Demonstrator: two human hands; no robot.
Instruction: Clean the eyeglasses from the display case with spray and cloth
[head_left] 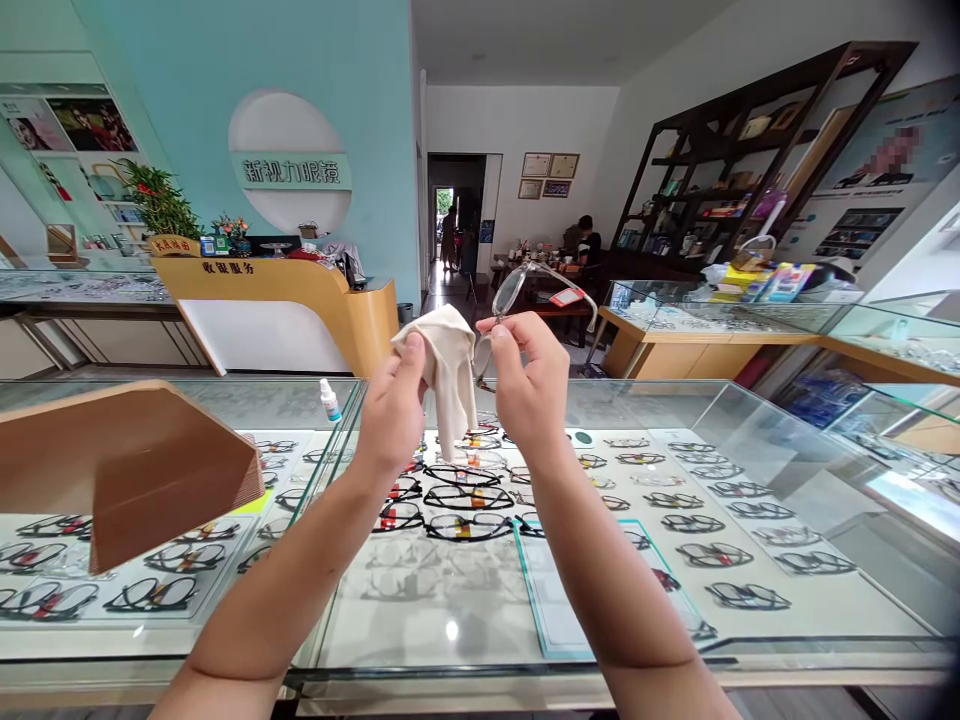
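In the head view my left hand [394, 405] is closed on a cream cleaning cloth [450, 350], the thumb pressing on it while one end hangs down. My right hand [534, 375] pinches a pair of eyeglasses [510, 290] near the middle of the frame. One lens stands above my fingers, and a temple arm carrying a red-and-white tag reaches out to the right. The other lens is partly hidden between the cloth and my fingers. Both hands are raised over the glass display counter [420, 640]. Whether the cloth touches the lens I cannot tell.
Rows of eyeglasses [469, 497] lie inside the counter. A small spray bottle [330, 400] stands on the glass, left of my hands. A brown cardboard box [172, 460] is at the left, and a teal-edged sheet [570, 600] lies near my right forearm. People are in the background.
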